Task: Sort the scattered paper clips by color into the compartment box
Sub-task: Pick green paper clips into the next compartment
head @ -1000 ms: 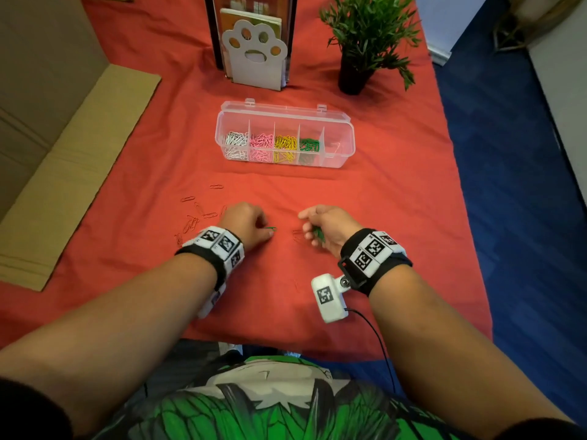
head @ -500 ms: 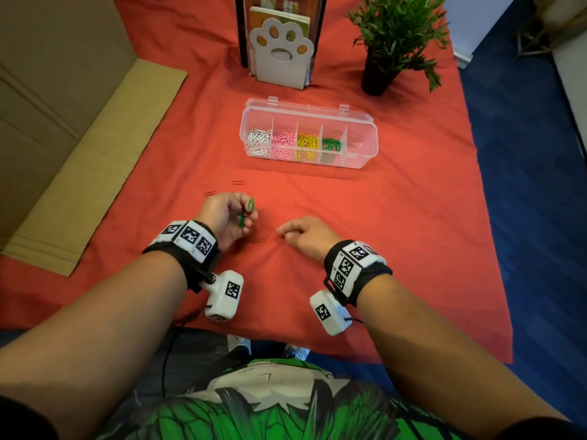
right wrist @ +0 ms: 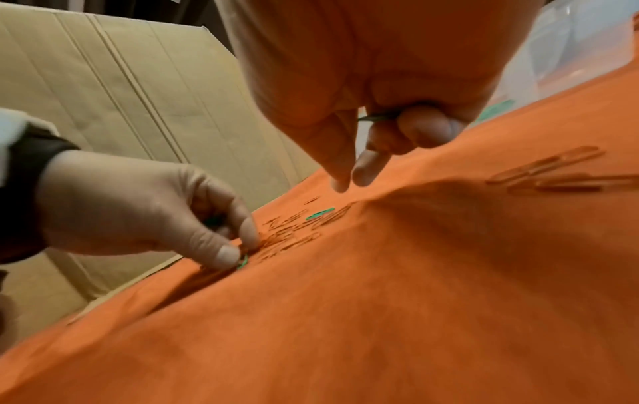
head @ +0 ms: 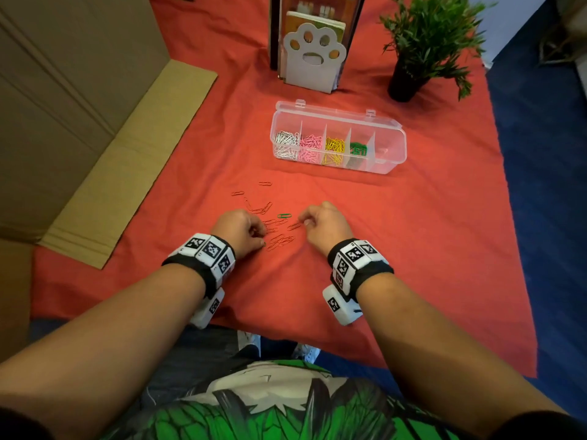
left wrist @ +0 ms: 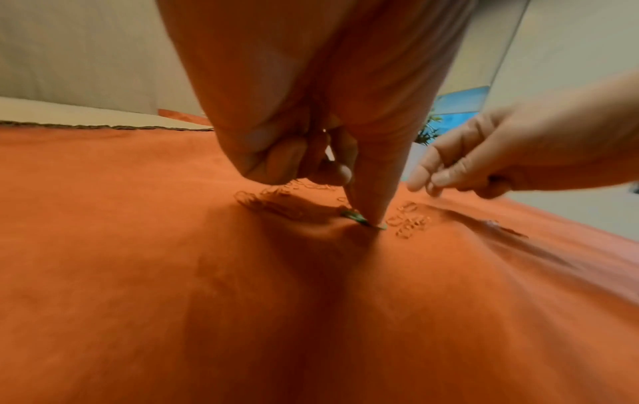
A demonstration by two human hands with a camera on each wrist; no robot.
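Green clips are being gathered: the left hand point(head: 242, 230) presses its thumb and fingertip onto a green clip point(left wrist: 363, 220) on the cloth point(head: 413, 249), so the next move calls for a clean pinch and lift. The right hand point(head: 324, 223) keeps green clips point(right wrist: 378, 118) tucked under curled fingers, thumb and forefinger narrowly apart near a loose green clip point(head: 284, 215). Beyond lies the compartment box point(head: 394, 160).

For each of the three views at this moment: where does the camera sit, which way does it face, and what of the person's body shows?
Head: on the head, facing forward and down at the compartment box; both forearms show.
Left wrist: under the left wrist, facing along the left hand, whose fingertip presses a green clip on the red cloth.
Right wrist: under the right wrist, facing along the right hand, which pinches a green clip.
Shared: each wrist view shows the other hand.
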